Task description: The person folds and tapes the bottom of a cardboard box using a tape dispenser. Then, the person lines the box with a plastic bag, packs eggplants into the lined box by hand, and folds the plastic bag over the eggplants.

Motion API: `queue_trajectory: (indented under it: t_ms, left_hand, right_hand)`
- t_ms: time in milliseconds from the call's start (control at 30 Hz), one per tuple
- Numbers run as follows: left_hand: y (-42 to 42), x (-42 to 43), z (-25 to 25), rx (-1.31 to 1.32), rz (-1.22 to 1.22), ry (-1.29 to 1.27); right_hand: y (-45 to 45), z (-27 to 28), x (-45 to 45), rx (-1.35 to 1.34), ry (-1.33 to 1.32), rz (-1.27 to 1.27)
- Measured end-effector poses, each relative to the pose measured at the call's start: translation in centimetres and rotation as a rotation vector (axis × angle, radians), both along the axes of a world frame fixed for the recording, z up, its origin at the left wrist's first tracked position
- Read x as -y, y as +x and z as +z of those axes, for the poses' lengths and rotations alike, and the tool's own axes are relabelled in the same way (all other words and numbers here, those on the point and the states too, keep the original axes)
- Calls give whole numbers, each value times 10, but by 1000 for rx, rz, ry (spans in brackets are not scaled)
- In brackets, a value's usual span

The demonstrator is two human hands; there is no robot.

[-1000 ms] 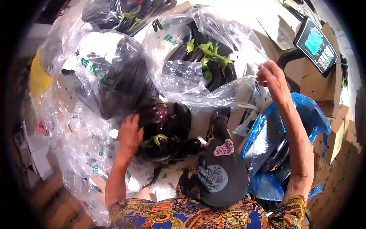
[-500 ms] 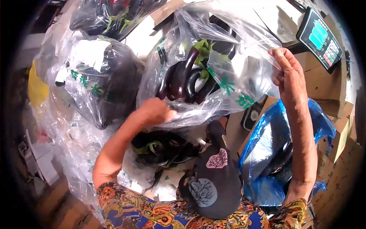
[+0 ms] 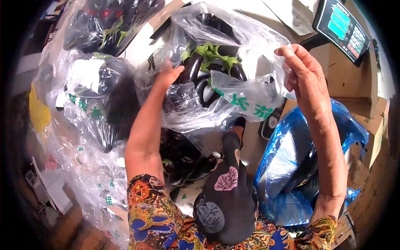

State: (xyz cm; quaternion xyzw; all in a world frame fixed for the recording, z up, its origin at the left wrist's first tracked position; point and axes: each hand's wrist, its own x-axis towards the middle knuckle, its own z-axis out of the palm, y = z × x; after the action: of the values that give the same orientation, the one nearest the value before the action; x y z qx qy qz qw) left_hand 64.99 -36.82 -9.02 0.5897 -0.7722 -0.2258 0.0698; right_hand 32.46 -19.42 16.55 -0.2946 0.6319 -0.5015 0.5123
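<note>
A clear plastic bag with green printing lies open at the centre. Dark eggplants with green stems are inside it. My right hand pinches the bag's right edge between thumb and fingers. At the bag's left side, my left hand reaches in beside the eggplants; clear film covers part of its fingers, so its grip is hard to see. Below the bag, a pile of loose eggplants is partly covered by the film and my left arm.
Full bags of eggplants stand at the left and upper left. A blue bag with eggplants is at the lower right. A scale display is at the upper right, above cardboard boxes.
My left hand has left the loose pile and moved up to the clear bag's left side. My right hand has taken the bag's edge. The eggplants inside have shifted.
</note>
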Motion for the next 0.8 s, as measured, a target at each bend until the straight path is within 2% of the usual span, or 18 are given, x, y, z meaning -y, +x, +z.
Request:
queue_trajectory:
  t_ms: [67, 100, 167, 233, 267, 367, 500, 567, 633, 767, 800]
  left_hand:
    - [-2, 5, 39, 15, -128, 113]
    - [2, 3, 28, 44, -162, -65]
    - [-4, -6, 46, 69, -153, -57]
    - [-15, -9, 58, 33, -136, 159]
    - [-13, -9, 52, -69, -65, 149]
    - [-11, -2, 55, -130, -283, 31]
    - [-20, -11, 69, -38, -402, -86]
    - [-35, -32, 101, -186, -289, 24]
    - [-38, -44, 108, -135, -296, -39]
    - [-47, -66, 165, -286, -549, 15]
    - [-41, -64, 173, -412, -616, -13]
  right_hand:
    - [-1, -2, -1, -40, 12, 8]
    - [-1, -2, -1, -62, 20, 10]
    - [-2, -4, 1, -39, 19, -18]
    - [-5, -11, 3, -19, -2, -32]
    - [-8, -14, 3, 28, -19, -46]
    - [-13, -12, 2, 14, -40, -32]
    - [-17, -6, -1, -17, -33, -9]
    - [-18, -8, -3, -16, -32, 3]
    - [-15, -7, -5, -6, -47, -2]
    - [-25, -10, -6, -59, -58, -19]
    - [-25, -8, -9, -91, -60, -43]
